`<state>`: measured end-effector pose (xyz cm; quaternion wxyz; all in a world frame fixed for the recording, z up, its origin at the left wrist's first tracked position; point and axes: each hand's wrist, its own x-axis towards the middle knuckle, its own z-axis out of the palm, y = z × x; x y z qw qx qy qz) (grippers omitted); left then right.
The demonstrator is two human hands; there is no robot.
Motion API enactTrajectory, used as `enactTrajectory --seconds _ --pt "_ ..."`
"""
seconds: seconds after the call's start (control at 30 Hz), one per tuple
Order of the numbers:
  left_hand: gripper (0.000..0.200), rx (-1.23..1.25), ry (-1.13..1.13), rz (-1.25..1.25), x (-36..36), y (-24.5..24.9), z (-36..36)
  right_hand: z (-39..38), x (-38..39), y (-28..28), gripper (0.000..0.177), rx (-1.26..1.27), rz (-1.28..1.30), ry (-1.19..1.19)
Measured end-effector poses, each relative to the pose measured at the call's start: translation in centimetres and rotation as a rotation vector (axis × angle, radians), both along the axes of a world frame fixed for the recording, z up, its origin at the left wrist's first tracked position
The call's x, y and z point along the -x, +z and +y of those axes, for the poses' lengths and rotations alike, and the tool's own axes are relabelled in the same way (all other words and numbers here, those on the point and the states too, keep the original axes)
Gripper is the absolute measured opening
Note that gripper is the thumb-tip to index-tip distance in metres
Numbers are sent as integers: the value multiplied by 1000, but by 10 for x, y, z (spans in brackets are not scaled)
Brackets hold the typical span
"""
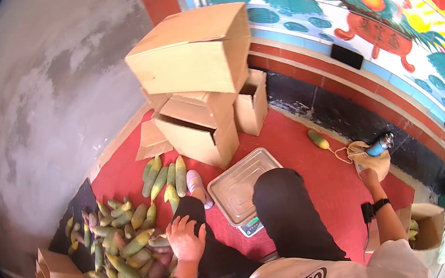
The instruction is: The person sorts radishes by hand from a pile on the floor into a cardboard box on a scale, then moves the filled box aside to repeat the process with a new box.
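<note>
My left hand [186, 238] lies on my left knee, its fingers spread and holding nothing. Off to the right, my right hand [369, 177] is closed at the near edge of a tan bag-like item [380, 164] with a cord; its fingertips are partly hidden. A blue bottle [380, 144] leans on that item, and one green radish [318, 139] lies near the cord. Between my legs a clear plastic tray [229, 200] sits on a digital scale [251, 227]. Beside my left hand spreads a heap of green radishes [138, 243], some of them pinkish.
Several radishes [161, 178] lie in a row by my left foot [197, 187]. Cardboard boxes [188, 48] are stacked ahead on the red mat [292, 152]. More cartons stand at the lower left [60, 273] and lower right. A painted wall runs along the right.
</note>
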<state>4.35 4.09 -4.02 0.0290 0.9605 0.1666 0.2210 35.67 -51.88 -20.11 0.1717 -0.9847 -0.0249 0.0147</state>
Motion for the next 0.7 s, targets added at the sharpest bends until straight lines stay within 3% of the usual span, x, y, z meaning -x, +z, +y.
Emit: enactTrajectory --seconds 0.03,0.07,0.1,0.13,0.17,0.3,0.37,0.53,0.7 --pt "25 1 5 -15 0 1 0 60 -6 48 21 -353 -238 89" --pt "25 12 10 -31 0 0 0 114 -12 111 21 -424 -138 190" --pt "25 15 17 -39 1 -1 1 148 -35 128 22 -452 -295 397" --pt "26 19 28 -46 3 -2 2 204 -18 192 24 -623 -72 331" --pt "26 29 39 -52 6 -4 2 226 -53 187 26 -682 -136 472" --pt "25 56 74 -95 15 -6 6 355 -83 264 37 -798 -193 647" --pt "24 69 89 -101 18 -9 9 411 -86 292 54 -929 -201 637" --pt "23 88 138 -110 26 -7 13 494 -112 308 44 -1125 15 707" --pt "23 132 148 -130 29 -12 19 504 -131 295 40 -1238 77 649"
